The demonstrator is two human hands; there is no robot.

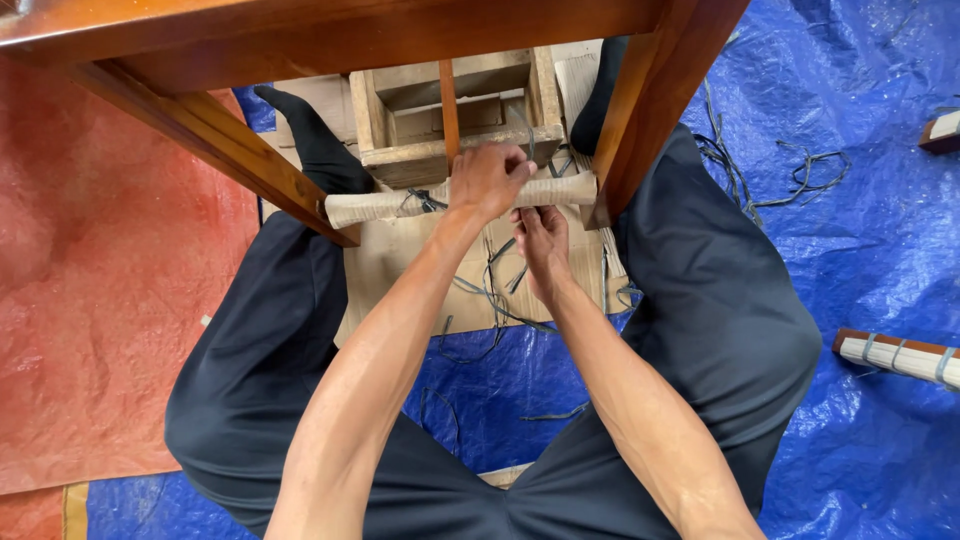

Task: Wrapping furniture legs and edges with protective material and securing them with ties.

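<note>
We count two hands, two dark-trousered knees, two slanting frame legs and one wrapped rung. From the left: a red tarp (110, 330) covers the floor there, and a blue tarp (860, 210) takes over under us and to the right. Over the left knee (250, 350) slants the left wooden leg (215, 140) of a brown wooden chair frame (330, 35) that spans the top of the view. Between that leg and the right wooden leg (655, 110) runs the wrapped rung (385, 205), pale and bound in tan strip, lying level just in front of us.

Our left hand (487, 180) is closed over the top of the rung near its middle, fingers curled round it. Our right hand (543, 245) sits just below and touching the rung, fingers bent up under it; whether it pinches a strand we cannot tell, since the left hand hides the fingertips.

Behind the rung stands a small bare wooden box frame (450, 105), on a sheet of cardboard (400, 270) that lies between our knees. Loose dark cords (495, 295) trail over the cardboard, and more dark cord scraps (770, 175) lie on the blue tarp at right. Beyond the right knee (740, 330), a wooden piece with pale binding (900, 357) lies at the right edge, and another wooden block (942, 132) shows in the upper right.
</note>
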